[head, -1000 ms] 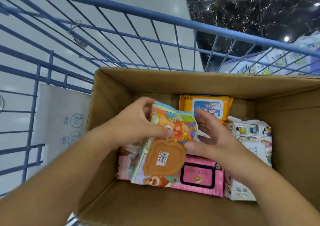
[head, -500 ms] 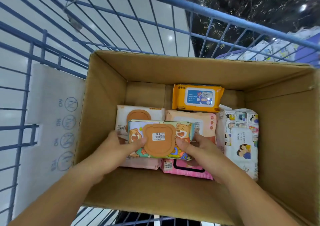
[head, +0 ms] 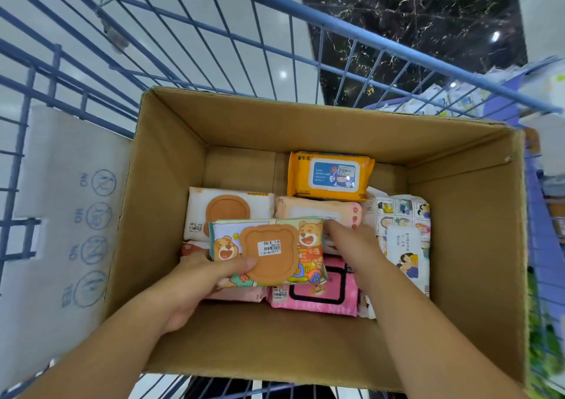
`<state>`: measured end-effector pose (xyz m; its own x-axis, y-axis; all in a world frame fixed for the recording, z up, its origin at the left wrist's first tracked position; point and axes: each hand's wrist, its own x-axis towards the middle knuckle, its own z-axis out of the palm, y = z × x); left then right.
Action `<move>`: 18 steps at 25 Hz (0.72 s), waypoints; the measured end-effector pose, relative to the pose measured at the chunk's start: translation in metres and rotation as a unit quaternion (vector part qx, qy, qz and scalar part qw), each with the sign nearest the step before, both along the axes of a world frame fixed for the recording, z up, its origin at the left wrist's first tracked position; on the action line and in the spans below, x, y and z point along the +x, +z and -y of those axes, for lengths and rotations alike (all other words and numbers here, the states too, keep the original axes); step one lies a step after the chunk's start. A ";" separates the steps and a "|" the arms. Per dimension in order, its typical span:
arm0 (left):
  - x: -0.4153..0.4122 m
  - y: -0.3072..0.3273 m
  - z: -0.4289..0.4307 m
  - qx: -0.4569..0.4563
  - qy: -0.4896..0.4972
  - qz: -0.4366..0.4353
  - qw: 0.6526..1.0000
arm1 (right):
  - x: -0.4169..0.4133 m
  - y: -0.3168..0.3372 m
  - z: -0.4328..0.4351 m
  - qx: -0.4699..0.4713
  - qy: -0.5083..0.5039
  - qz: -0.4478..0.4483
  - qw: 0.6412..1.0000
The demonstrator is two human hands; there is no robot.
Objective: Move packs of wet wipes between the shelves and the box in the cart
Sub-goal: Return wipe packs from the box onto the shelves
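bear-print wipes pack [head: 269, 252] (orange lid up) flat over other packs [head: 330, 175] in cardboard box [head: 171, 184].

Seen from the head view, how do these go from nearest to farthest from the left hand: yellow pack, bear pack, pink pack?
1. bear pack, gripped by the left hand.
2. pink pack, just to its right.
3. yellow pack, at the far end.

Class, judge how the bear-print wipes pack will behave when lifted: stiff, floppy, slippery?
Probably soft, floppy: the bear-print wipes pack looks pillowy in the left hand. Its glossy film may slip; the orange lid looks stiff.
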<state>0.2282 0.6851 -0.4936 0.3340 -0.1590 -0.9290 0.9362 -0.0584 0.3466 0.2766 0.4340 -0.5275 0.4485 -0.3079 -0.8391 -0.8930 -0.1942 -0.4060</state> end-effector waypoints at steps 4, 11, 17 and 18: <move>-0.008 0.005 0.007 0.024 0.063 0.035 0.997 | -0.001 -0.015 0.006 0.027 -0.041 0.025 0.998; 0.005 0.009 -0.021 0.037 0.076 0.044 0.995 | 0.000 -0.014 0.010 0.090 -0.054 0.041 0.994; 0.000 0.010 -0.020 0.077 0.139 0.080 0.984 | 0.001 0.000 0.013 0.115 -0.013 0.056 0.992; 0.001 0.014 -0.021 0.084 0.141 0.086 0.983 | -0.002 0.003 0.010 0.116 -0.020 0.066 0.991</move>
<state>0.2288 0.7060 -0.4793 0.4974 0.1123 -0.8603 0.8517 0.1254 0.5088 0.2749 0.4238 -0.5244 0.5507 -0.1332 -0.8240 -0.8340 -0.0471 -0.5498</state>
